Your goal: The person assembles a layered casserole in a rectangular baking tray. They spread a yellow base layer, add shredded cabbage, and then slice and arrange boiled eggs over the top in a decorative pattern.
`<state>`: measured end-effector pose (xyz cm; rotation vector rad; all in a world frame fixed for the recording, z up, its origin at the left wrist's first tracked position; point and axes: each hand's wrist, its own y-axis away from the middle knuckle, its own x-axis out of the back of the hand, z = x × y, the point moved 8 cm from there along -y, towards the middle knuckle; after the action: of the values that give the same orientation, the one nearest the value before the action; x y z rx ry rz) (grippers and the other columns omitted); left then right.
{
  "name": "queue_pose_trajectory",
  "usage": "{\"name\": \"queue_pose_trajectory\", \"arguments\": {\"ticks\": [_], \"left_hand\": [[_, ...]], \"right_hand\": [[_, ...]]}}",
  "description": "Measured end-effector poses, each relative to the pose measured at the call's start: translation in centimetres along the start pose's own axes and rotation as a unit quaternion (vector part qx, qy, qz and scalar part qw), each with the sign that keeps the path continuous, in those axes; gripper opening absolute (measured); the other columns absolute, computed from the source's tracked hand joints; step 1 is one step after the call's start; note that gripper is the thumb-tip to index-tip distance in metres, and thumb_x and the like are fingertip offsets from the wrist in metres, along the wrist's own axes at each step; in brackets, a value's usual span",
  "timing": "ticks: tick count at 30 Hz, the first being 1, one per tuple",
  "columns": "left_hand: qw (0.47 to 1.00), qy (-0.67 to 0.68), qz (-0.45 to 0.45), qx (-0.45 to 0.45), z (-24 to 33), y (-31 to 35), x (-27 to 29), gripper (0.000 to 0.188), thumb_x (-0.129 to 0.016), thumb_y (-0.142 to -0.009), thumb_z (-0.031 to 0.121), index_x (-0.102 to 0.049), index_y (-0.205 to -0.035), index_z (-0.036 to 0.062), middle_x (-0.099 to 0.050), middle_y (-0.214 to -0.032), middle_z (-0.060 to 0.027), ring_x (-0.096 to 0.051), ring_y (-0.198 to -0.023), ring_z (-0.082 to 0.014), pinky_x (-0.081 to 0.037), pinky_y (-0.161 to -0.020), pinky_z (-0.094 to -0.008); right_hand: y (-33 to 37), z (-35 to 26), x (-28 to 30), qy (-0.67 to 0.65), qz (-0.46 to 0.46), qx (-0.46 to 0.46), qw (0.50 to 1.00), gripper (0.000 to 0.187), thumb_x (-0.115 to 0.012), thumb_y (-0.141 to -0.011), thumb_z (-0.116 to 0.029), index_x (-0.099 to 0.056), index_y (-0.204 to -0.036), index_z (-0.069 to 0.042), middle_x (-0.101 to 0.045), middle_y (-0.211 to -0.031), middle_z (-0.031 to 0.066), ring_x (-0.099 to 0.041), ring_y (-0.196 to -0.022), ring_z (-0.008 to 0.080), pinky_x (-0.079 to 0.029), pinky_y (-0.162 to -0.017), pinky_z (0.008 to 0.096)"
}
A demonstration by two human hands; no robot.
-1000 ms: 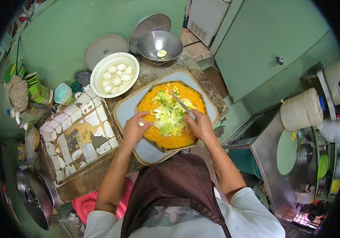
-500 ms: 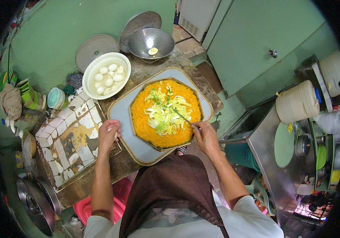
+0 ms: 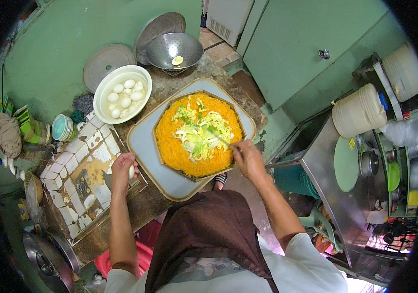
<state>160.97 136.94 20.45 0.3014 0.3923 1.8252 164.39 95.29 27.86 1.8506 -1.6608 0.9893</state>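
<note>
My left hand (image 3: 123, 172) is closed around a white boiled egg (image 3: 131, 171), which shows at its inner edge beside the tray. In my right hand (image 3: 249, 160) is a thin knife (image 3: 221, 138), blurred by motion, its blade over the topping. Below it, an octagonal platter of orange noodles (image 3: 170, 150) rests on a grey tray (image 3: 144, 146). Chopped pale-green cabbage (image 3: 204, 132) with green bits lies heaped on the noodles' middle. Past the tray's far left side stands a white bowl (image 3: 102, 115) with several peeled eggs (image 3: 126, 102) in liquid.
Half an egg (image 3: 177, 60) sits in a metal colander (image 3: 162, 51) at the back. Round lids (image 3: 102, 62) lean on the green wall. Cracked tiles (image 3: 79, 171) cover the counter's left part. To the right are a metal-topped table (image 3: 323, 171) and a plastic jug (image 3: 358, 115).
My right hand has lifted and turned slightly, and the knife blade is now smeared by motion. My left hand has turned, showing more of the egg. The whole view has shifted a little.
</note>
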Motion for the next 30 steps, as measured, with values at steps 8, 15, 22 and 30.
{"name": "queue_pose_trajectory", "arguments": {"ticks": [8, 15, 22, 30], "left_hand": [[1.0, 0.015, -0.004, -0.001, -0.8, 0.6, 1.2, 0.023, -0.062, -0.096, 0.023, -0.06, -0.108, 0.0031, -0.061, -0.076, -0.0025, -0.059, -0.059, -0.0089, -0.046, -0.046, -0.0221], [1.0, 0.002, -0.009, 0.014, -1.8, 0.3, 1.9, 0.025, -0.062, -0.097, 0.024, -0.06, -0.111, 0.0032, -0.062, -0.077, -0.0026, -0.06, -0.059, -0.009, -0.046, -0.047, -0.0217], [1.0, 0.023, -0.009, 0.013, -2.6, 0.9, 2.7, 0.023, -0.063, -0.096, 0.023, -0.06, -0.11, 0.0039, -0.062, -0.077, -0.0023, -0.059, -0.057, -0.0088, -0.046, -0.046, -0.0216], [0.98, -0.176, -0.092, -0.004, -1.7, 2.1, -3.3, 0.019, -0.071, -0.088, 0.025, -0.068, -0.096, 0.0074, -0.066, -0.075, -0.0028, -0.063, -0.06, -0.0117, -0.049, -0.05, -0.0261]], "right_hand": [[2.8, -3.6, -5.0, -0.036, -0.044, -0.032, 0.998, 0.024, -0.06, -0.088, -0.003, -0.063, -0.112, -0.002, -0.06, -0.104, 0.0242, -0.06, -0.097, 0.0424, -0.05, -0.084, 0.0461], [3.8, -5.2, -7.4, -0.052, -0.026, 0.017, 0.998, 0.025, -0.06, -0.088, -0.002, -0.064, -0.112, -0.003, -0.06, -0.1, 0.0223, -0.06, -0.093, 0.0415, -0.05, -0.081, 0.0471], [2.9, -2.0, -1.6, 0.024, -0.061, -0.01, 0.998, 0.021, -0.061, -0.09, -0.01, -0.065, -0.11, -0.005, -0.062, -0.105, 0.0181, -0.062, -0.097, 0.0382, -0.051, -0.082, 0.0454], [-0.4, -2.1, -0.6, 0.035, -0.061, 0.019, 0.997, 0.022, -0.06, -0.089, -0.01, -0.064, -0.11, -0.003, -0.062, -0.107, 0.0191, -0.062, -0.1, 0.0385, -0.051, -0.084, 0.0461]]}}
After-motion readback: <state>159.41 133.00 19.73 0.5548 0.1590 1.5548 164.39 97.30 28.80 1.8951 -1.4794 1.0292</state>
